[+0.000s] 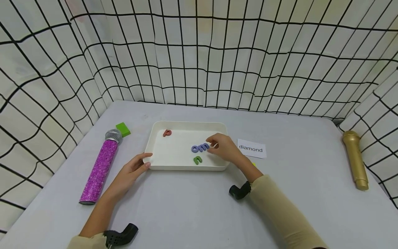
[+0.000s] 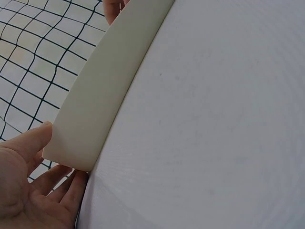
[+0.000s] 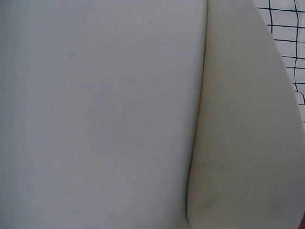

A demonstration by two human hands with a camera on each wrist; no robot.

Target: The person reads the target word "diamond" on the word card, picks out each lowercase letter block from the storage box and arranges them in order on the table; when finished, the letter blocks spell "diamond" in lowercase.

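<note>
Tray gripped at its left corner, letters reached for inside it

The scene is walled in by a black net (image 1: 197, 34) over pale sheeting, and below it a white table (image 1: 186, 211) is spread. Near the table's middle a white tray (image 1: 174, 152) is laid flat. Beige sleeves (image 1: 280, 211) are worn on both arms. To the left, a purple microphone (image 1: 101, 171) is laid aslant; at the far right, beside the net, a gold tube (image 1: 354, 160) is seen. The tray's near left corner is held by the left hand (image 1: 132, 173), gripped between thumb and fingers. Over the tray's right part the right hand (image 1: 224, 148) is poised, its fingers bent at the blue letters (image 1: 201, 148); whether one is pinched cannot be told, as its work is barely caught in the right wrist view. A card (image 1: 252, 148) printed "diamond" is placed just right of the tray. On each wrist a black mount (image 1: 121, 237) is worn. By the microphone's head a green block (image 1: 123, 129) is set. In the tray, the blue letters are grouped closely, a green letter (image 1: 197, 158) is placed nearer its front edge, and a red letter (image 1: 166, 132) is left well apart, towards the far left. Beside the right forearm a yellow piece (image 1: 254, 164) is partly hidden
</note>
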